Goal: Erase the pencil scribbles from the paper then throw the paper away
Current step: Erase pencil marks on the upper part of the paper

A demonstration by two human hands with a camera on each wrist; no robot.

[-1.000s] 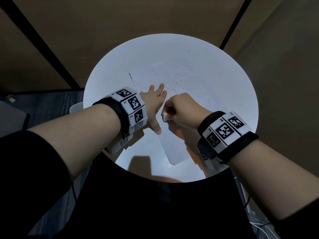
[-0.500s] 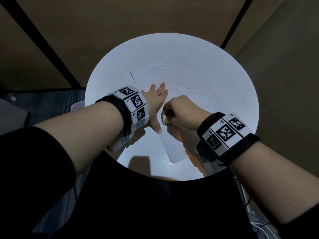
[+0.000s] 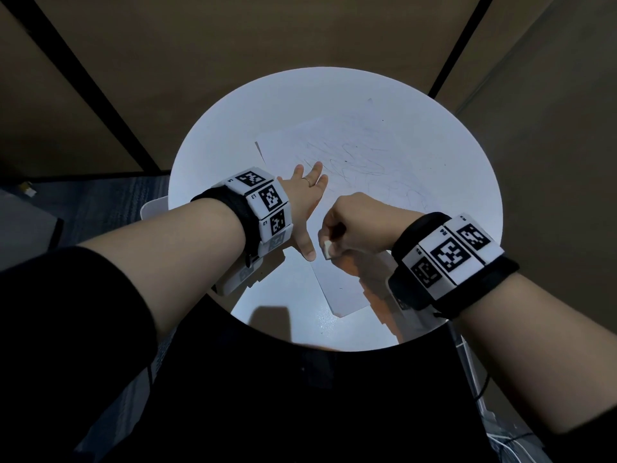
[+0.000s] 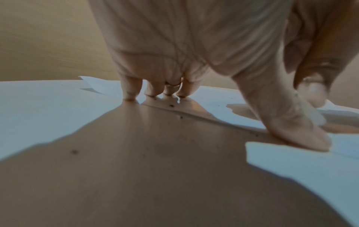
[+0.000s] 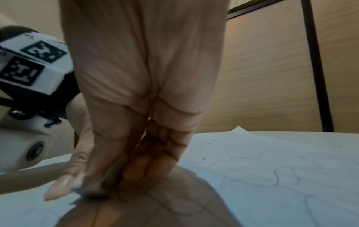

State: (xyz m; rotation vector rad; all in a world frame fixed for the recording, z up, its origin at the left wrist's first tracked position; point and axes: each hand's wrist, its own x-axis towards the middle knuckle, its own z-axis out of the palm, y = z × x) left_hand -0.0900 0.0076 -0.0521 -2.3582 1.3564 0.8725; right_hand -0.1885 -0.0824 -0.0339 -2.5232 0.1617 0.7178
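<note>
I'm looking down on a round white surface (image 3: 417, 105) set against tan wood-grain wall panels (image 3: 233, 45) split by dark vertical strips. Off its left edge I can see a patch of dark carpet (image 3: 110, 208).

The paper (image 3: 350, 168) lies flat across the middle of the surface, its near corner reaching toward my body, and faint pencil scribbles (image 3: 354, 162) run over its far half; from the right wrist view I see more looping lines close to the hand.

My left hand (image 3: 309, 202) is spread flat on the paper's left side, fingers (image 4: 130, 90) straight and their tips pressed down, the thumb stretched out toward the right hand, a ring on one finger. It grips nothing.

My right hand (image 3: 354, 225) sits just beside that thumb, curled into a fist with its fingers (image 5: 155, 165) folded in. It pinches a small white eraser (image 3: 327, 250), whose lower end touches the paper at its near part. The right wrist view is blurred around the eraser.

Both wrists carry white bands (image 3: 263, 202) printed with black square markers.
</note>
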